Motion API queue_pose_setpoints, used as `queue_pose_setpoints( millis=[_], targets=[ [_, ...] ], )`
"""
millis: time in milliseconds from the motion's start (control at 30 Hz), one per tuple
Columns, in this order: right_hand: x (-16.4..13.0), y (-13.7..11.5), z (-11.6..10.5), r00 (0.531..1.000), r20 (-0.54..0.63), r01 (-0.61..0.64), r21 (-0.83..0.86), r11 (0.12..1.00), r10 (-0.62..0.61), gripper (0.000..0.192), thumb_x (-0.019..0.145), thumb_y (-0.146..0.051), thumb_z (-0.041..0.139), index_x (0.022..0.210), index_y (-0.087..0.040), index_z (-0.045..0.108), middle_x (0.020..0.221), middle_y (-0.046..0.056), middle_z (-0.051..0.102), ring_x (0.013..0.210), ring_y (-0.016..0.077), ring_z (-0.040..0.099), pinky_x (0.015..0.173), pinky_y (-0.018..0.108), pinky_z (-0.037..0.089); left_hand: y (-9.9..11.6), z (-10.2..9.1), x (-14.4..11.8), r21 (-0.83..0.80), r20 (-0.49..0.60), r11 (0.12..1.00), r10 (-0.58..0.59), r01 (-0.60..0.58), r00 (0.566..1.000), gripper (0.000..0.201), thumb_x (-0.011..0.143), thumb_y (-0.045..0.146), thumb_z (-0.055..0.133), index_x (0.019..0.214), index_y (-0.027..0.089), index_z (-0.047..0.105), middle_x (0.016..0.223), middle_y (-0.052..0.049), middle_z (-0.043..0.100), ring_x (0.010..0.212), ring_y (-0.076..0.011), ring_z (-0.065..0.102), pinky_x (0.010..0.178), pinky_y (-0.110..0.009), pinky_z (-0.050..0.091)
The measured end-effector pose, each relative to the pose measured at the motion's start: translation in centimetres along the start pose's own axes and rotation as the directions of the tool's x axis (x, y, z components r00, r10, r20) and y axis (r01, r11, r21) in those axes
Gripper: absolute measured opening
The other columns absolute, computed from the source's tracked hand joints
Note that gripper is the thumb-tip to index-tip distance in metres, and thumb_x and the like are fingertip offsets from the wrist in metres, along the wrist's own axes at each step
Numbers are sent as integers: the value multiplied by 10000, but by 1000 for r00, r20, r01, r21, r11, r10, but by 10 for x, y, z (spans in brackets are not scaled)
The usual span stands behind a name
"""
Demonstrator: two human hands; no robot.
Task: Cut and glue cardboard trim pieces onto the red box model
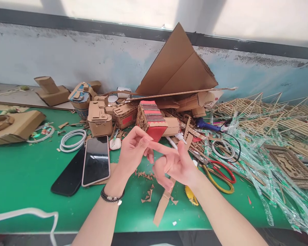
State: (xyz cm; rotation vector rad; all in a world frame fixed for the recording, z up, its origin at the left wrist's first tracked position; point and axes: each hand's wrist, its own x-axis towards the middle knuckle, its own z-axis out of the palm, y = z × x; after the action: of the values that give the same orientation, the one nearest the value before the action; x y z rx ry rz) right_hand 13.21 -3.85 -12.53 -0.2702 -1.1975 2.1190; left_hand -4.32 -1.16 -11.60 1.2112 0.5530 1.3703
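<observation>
My left hand (135,147) is closed, its thumb and fingers pinched at the tip of my right index finger. Stretched toward it, my right hand (176,164) has the index finger straight, the thumb raised and the other fingers loosely bent. Beneath the right hand a narrow cardboard strip (161,210) slants toward the table's front edge; the hand covers part of it, and I see no firm grip on it. Small cardboard scraps (146,176) lie on the green table (105,212). Just beyond the hands stands a red and brown striped cardboard box (154,119).
Scissors (222,176) and a yellow tool (191,195) lie at right, by a blue glue gun (207,124). Sticks (297,126) and plastic wrappers (261,174) crowd the far right. Two phones (96,160) rest at left. Cardboard models (100,118) and a large sheet (179,65) stand behind.
</observation>
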Motion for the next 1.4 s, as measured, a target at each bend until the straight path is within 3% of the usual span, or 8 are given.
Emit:
queue_pose_setpoints(
  millis=[167, 300, 400, 633, 867, 1100, 1300, 1400],
  targets=[
    [-2, 3, -2, 996, -60, -65, -65, 996, 61, 1108, 954, -917, 153, 1745, -143, 137, 602, -2, 706, 403, 140, 479, 489, 273, 396, 0, -1, 0, -41, 27, 998, -37, 38, 999, 365, 940, 546, 768, 873, 224, 610, 556, 102, 516, 366, -94, 596, 352, -162, 451],
    [2, 6, 2, 995, 57, -77, -102, 992, 83, 1111, 950, -913, 306, 1748, -162, 123, 656, -6, 720, 436, 126, 491, 528, 270, 402, -2, -4, -1, -21, -52, 1000, 6, -7, 999, 470, 927, 591, 759, 756, 201, 560, 570, 94, 503, 316, -62, 517, 303, -156, 370],
    [2, 2, 4, 995, 78, -61, -41, 997, 64, 1080, 966, -901, 269, 1744, -160, 162, 664, 2, 722, 445, 127, 500, 525, 265, 410, -2, -4, 0, -14, -12, 1000, -10, 10, 1000, 473, 915, 626, 755, 776, 209, 581, 510, 105, 447, 337, -81, 534, 353, -175, 441],
    [-4, -5, -1, 998, -7, -64, 61, 996, 65, 1084, 960, -905, 113, 1751, -164, 89, 576, -16, 682, 405, 149, 503, 492, 269, 423, 6, 0, 0, -26, 82, 994, -101, 104, 991, 433, 908, 619, 772, 905, 216, 613, 539, 84, 543, 416, -107, 615, 416, -174, 476],
    [4, -1, 7, 992, 77, -98, -51, 994, 102, 1116, 931, -931, 308, 1751, -199, 114, 634, -3, 716, 433, 128, 494, 523, 257, 398, 1, 0, -1, -46, -50, 998, -41, 39, 998, 496, 918, 647, 739, 761, 205, 580, 523, 96, 440, 320, -63, 453, 329, -172, 395],
    [-3, -2, -2, 999, -28, -13, 90, 996, 16, 1079, 974, -895, 163, 1749, -151, 63, 549, -18, 662, 404, 148, 493, 477, 261, 439, 6, 2, 1, -87, 98, 979, -174, 182, 980, 371, 933, 562, 771, 986, 223, 629, 599, 69, 578, 447, -123, 626, 435, -206, 525],
    [5, 5, 4, 994, 100, -27, -156, 987, 43, 1055, 976, -854, 399, 1753, -218, 75, 764, 22, 767, 511, 127, 537, 564, 272, 466, 3, 3, 1, -97, -101, 987, -141, 131, 985, 522, 926, 649, 731, 737, 188, 575, 534, 88, 431, 355, -54, 442, 348, -158, 407],
    [4, 4, 5, 993, 113, -19, -106, 994, 31, 1041, 984, -858, 355, 1754, -218, 72, 733, 11, 751, 496, 129, 539, 569, 272, 471, 4, 3, 2, -104, -73, 985, -146, 139, 987, 526, 894, 660, 760, 742, 189, 582, 529, 79, 474, 355, -64, 469, 351, -165, 424]
  ],
)
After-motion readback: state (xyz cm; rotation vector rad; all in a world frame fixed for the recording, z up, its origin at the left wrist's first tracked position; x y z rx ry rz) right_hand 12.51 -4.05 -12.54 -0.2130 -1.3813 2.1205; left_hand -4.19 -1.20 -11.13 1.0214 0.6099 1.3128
